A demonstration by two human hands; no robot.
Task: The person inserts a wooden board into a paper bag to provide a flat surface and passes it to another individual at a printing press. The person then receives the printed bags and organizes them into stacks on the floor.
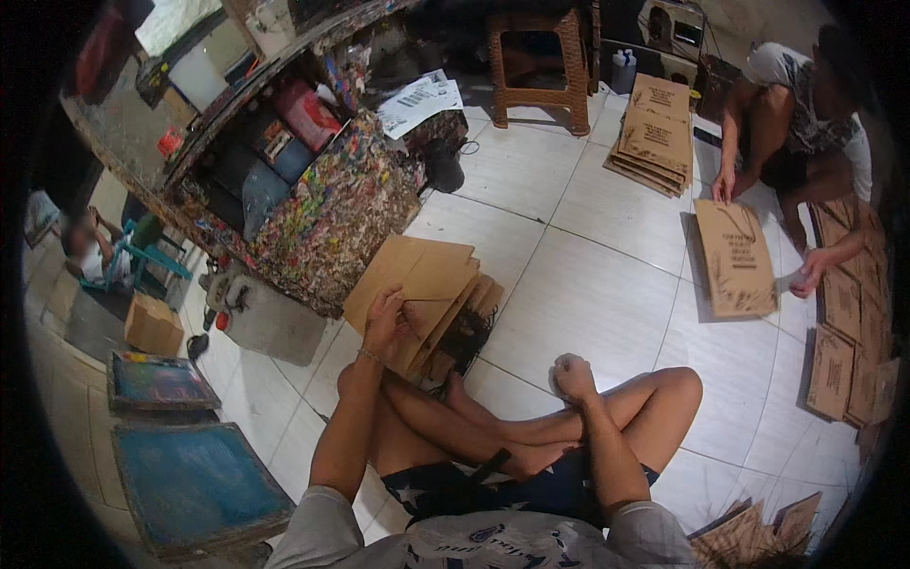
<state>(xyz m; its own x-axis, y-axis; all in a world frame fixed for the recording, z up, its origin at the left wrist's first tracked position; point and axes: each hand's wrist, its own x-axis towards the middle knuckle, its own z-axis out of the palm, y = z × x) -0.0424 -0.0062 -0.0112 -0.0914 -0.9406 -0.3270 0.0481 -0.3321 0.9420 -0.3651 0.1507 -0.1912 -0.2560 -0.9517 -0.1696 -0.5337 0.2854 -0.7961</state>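
Note:
To the left of centre, a stack of plain brown paper bags [417, 266] leans in front of my crossed legs. My left hand [387, 321] is closed on the near edge of the top bag. My right hand [574, 377] hangs over my right knee with its fingers curled in, and nothing shows in it. At the right, a co-worker [806, 114] crouches with one hand on the top edge of a printed brown paper bag [735, 256] on the floor and the other hand beside it.
A pile of printed bags [654, 133] lies at the far side, with more bags [839, 351] along the right. A paint-crusted bench [322, 209] stands left, framed blue screens [199, 479] lie lower left, and a brown plastic stool [540, 66] stands at the back.

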